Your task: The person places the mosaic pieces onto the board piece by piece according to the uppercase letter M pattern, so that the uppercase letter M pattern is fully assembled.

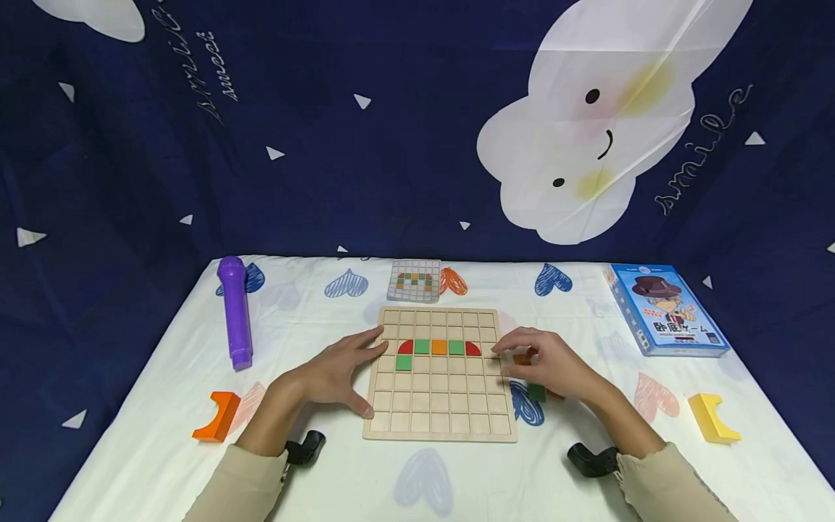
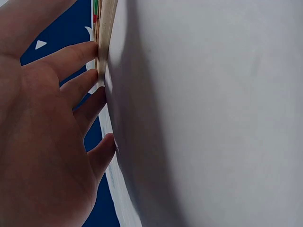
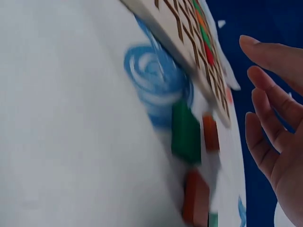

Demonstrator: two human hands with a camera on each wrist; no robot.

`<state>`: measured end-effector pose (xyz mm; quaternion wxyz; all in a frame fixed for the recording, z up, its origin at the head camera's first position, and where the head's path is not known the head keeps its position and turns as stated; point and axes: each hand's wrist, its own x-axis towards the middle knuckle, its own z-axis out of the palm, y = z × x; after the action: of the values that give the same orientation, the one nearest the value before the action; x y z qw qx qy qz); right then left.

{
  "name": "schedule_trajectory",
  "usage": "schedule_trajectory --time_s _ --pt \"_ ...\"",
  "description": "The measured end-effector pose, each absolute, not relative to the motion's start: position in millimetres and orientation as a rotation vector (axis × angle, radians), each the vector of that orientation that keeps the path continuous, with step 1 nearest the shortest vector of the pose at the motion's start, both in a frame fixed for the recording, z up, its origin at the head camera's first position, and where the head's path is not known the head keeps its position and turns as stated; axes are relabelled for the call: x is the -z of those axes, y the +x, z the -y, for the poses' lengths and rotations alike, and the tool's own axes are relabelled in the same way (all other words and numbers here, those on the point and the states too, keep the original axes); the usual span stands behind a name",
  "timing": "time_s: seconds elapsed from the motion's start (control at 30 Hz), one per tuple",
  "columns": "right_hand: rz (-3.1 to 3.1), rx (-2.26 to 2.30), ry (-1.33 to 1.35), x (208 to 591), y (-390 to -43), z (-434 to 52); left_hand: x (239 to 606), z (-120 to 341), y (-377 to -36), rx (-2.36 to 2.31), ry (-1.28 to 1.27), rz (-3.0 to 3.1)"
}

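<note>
A wooden grid board (image 1: 438, 403) lies in the middle of the table. On it a row of blocks runs red quarter-round (image 1: 406, 347), green, orange square (image 1: 440, 347), green, red quarter-round (image 1: 472, 349). One more green square (image 1: 404, 362) sits below the row's left end. My left hand (image 1: 335, 368) has its fingers spread along the board's left edge, fingertips at the rim. Over the right edge hovers my right hand (image 1: 551, 362), fingers loosely bent and holding nothing. Beneath it are loose blocks, among them a green block (image 3: 185, 134) and an orange block (image 3: 211, 134), partly hidden in the head view.
Behind the board lies a small pattern card (image 1: 414, 281). A purple microphone-shaped object (image 1: 236, 312) is at the far left, a blue game box (image 1: 672, 310) at the back right. An orange arch block (image 1: 218, 417) lies left, a yellow arch block (image 1: 714, 418) right.
</note>
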<state>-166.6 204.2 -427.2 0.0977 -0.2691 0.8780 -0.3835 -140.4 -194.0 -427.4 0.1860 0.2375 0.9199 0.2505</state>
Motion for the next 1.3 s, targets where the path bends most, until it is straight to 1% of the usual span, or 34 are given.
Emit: schedule_trajectory --time_s 0.23,0.47,0.73,1.3 --pt "-2.672 1.131 -0.743 430 -170 -231 429 194 -141 -0.704 0.669 -2.591" --pt "-2.676 1.124 -0.689 437 -173 -244 429 194 -141 -0.712 0.667 -2.594" --pt "-2.622 1.13 -0.608 444 -175 -250 429 195 -141 -0.71 0.677 -2.594" --pt "-2.609 1.118 -0.616 451 -178 -251 429 195 -140 -0.721 0.67 -2.59"
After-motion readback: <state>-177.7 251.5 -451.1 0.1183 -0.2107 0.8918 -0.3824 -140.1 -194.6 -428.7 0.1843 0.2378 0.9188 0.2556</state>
